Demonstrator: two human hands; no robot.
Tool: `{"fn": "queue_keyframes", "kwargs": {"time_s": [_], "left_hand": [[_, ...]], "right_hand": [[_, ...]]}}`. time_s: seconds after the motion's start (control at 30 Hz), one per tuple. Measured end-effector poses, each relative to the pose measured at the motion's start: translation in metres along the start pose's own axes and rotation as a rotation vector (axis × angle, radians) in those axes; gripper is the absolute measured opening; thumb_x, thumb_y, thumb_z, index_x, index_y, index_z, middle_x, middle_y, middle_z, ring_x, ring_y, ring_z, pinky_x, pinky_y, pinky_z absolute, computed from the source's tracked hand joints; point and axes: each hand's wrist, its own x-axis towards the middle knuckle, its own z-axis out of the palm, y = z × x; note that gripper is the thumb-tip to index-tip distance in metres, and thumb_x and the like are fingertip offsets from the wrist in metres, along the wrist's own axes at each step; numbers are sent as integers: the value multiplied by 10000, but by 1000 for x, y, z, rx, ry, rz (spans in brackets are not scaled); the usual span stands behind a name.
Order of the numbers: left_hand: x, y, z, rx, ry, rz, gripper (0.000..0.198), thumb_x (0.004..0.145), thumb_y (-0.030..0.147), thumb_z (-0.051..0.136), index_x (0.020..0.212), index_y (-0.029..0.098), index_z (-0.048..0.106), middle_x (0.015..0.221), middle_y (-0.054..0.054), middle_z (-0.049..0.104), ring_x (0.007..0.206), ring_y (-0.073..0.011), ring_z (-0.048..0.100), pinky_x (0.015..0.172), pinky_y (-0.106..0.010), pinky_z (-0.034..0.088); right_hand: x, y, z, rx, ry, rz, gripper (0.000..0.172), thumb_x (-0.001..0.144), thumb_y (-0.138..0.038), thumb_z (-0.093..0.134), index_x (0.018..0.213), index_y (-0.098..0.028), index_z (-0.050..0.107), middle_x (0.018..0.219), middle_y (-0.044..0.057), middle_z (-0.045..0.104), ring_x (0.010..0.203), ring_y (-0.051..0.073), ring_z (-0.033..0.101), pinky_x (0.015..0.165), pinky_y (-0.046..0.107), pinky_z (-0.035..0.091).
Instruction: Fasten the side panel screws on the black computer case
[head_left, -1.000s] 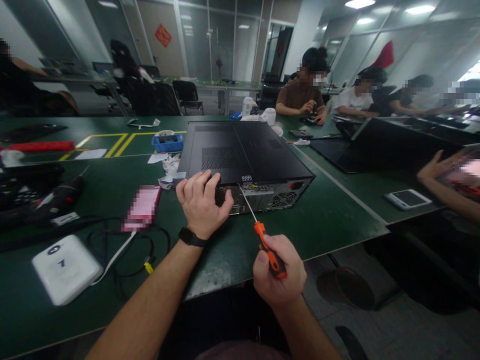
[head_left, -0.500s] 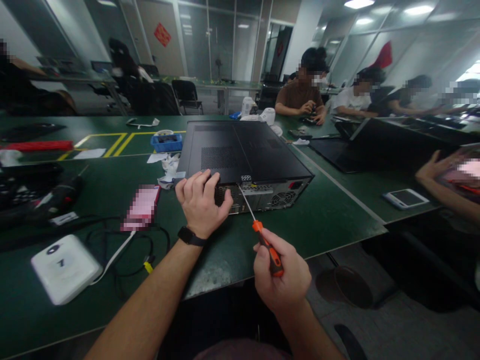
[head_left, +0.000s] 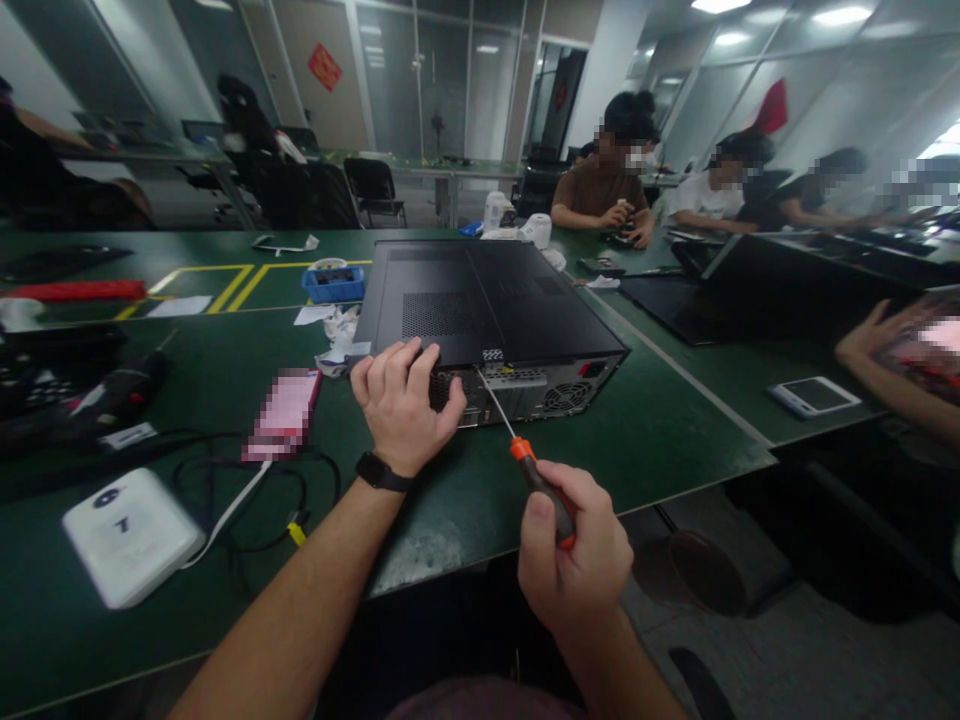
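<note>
A black desktop computer case (head_left: 517, 300) lies flat on the green table, its rear panel with a round fan grille (head_left: 566, 397) facing me. My left hand (head_left: 405, 405) rests on the near left edge of the case, fingers over the top and thumb held apart by the rear panel. In my right hand (head_left: 577, 545), closed round the handle, is an orange and dark screwdriver (head_left: 525, 452). The thin shaft points up and left, and its tip meets the rear panel just below the top edge. Whatever sits at the tip is too small to make out.
A blue bin (head_left: 334, 284) and crumpled paper (head_left: 341, 335) lie left of the case. Closer in are a pink-screened phone (head_left: 289, 405), a white box-shaped device (head_left: 133, 538) and cables. Another phone (head_left: 814, 396) lies to the right, near another person's hand (head_left: 862, 345). Other people sit beyond.
My right hand has shifted slightly right and turned on the screwdriver handle, its thumb now lying over it. The tip and my left hand stay in place.
</note>
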Motion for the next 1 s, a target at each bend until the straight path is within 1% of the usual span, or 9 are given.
{"fn": "queue_keyframes", "kwargs": {"time_s": [0.13, 0.23, 0.33, 0.43, 0.6, 0.67, 0.77, 0.9, 1.0], "left_hand": [[0, 0, 0, 3, -15, -14, 458, 845, 398, 688, 1273, 239, 642, 1298, -125, 706, 1261, -329, 611, 1151, -520, 303], [0, 0, 0, 8, -16, -11, 458, 841, 400, 693, 1267, 236, 647, 1294, -124, 708, 1258, -329, 611, 1145, -516, 309], [1, 0, -1, 12, 2, 6, 456, 838, 397, 699, 1258, 226, 651, 1285, -125, 713, 1247, -325, 615, 1140, -508, 323], [1, 1, -1, 11, 6, 5, 453, 837, 392, 699, 1253, 220, 656, 1285, -128, 712, 1243, -326, 615, 1140, -509, 321], [1, 1, -1, -9, -6, -8, 458, 835, 379, 698, 1259, 212, 658, 1288, -138, 708, 1249, -336, 604, 1150, -520, 298], [1, 1, -1, -29, -23, -28, 463, 833, 376, 697, 1267, 219, 656, 1301, -138, 701, 1264, -342, 592, 1159, -530, 281], [0, 1, 0, -37, -23, -29, 466, 832, 375, 699, 1271, 224, 654, 1307, -137, 697, 1270, -342, 588, 1163, -533, 276], [0, 0, 0, -37, -11, -15, 463, 834, 375, 699, 1267, 215, 655, 1305, -141, 695, 1265, -339, 589, 1159, -528, 284], [-1, 0, 1, -50, -33, -35, 471, 834, 372, 694, 1279, 223, 653, 1316, -138, 690, 1282, -346, 577, 1169, -543, 265]], "right_hand": [[0, -2, 0, -7, 17, -49, 230, 909, -152, 566, 1138, -175, 570, 894, 57, 695, 760, 173, 688, 680, 303, 589], [1, -2, 0, -28, 20, -28, 195, 941, -126, 558, 1123, -191, 587, 863, 29, 709, 695, 139, 675, 659, 265, 573], [2, -3, -1, -16, 8, 14, 212, 965, -166, 536, 1172, -186, 579, 914, 52, 722, 746, 154, 702, 684, 278, 586], [2, -3, -2, -14, 18, 4, 271, 934, -187, 554, 1204, -175, 554, 941, 64, 711, 782, 180, 710, 687, 306, 591], [1, -2, -3, -40, 16, 19, 193, 960, -146, 535, 1138, -192, 593, 864, 18, 718, 696, 135, 696, 658, 251, 569], [1, -2, -3, -11, 4, 35, 209, 967, -178, 536, 1168, -177, 592, 902, 36, 721, 737, 143, 710, 688, 260, 583], [1, -3, -3, -2, 22, 29, 267, 928, -191, 583, 1192, -153, 575, 945, 52, 702, 776, 148, 709, 717, 263, 591], [3, -1, -1, -29, 44, -12, 197, 934, -138, 581, 1129, -168, 591, 885, 13, 702, 731, 109, 692, 721, 218, 575], [4, 0, -1, 1, 28, -4, 186, 949, -163, 575, 1134, -159, 597, 895, 23, 709, 765, 116, 706, 739, 220, 581]]}}
